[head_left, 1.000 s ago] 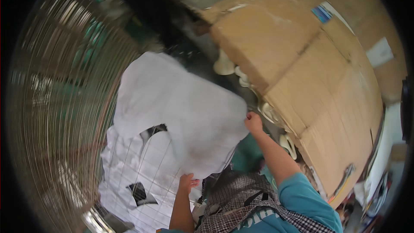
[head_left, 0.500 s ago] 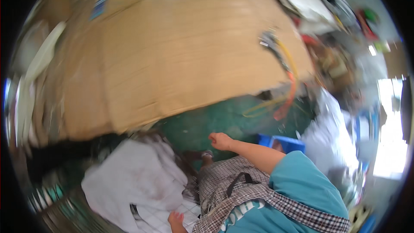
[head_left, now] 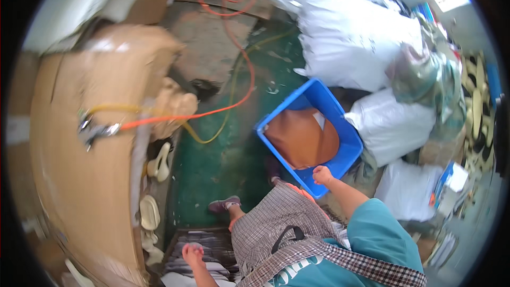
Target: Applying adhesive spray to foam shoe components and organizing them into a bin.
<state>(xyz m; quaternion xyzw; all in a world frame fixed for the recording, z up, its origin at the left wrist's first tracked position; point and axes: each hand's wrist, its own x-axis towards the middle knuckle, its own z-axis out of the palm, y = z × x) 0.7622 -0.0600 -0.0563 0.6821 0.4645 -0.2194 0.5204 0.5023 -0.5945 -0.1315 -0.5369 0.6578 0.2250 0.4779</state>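
A rectangular blue bin (head_left: 344, 137) stands on the floor just ahead of me, tilted in view. Inside it lies a smooth brown sheet of material (head_left: 303, 133) with a small pale piece by it. At the bin's near rim hovers my right hand (head_left: 322, 175), its fingers curled in and nothing showing in them; whether it touches the rim I cannot tell. Low on the left, my left hand (head_left: 193, 254) hangs with loosely bent fingers, holding nothing visible. Beneath it is a dark crate (head_left: 183, 239) with stacked pale flat pieces.
To the left runs a cardboard-covered table (head_left: 90, 191), with an air gun (head_left: 95, 130) on an orange hose (head_left: 245, 82) at its edge. Pale shoe-sole-like pieces (head_left: 150, 212) sit beside it. White sacks (head_left: 350, 37) crowd the right, past the green floor (head_left: 204, 186).
My view has swung right, from the cardboard-covered table to the blue bin and sacks. My right hand is now by the bin's rim; the grey cloth pile at lower left is out of view.
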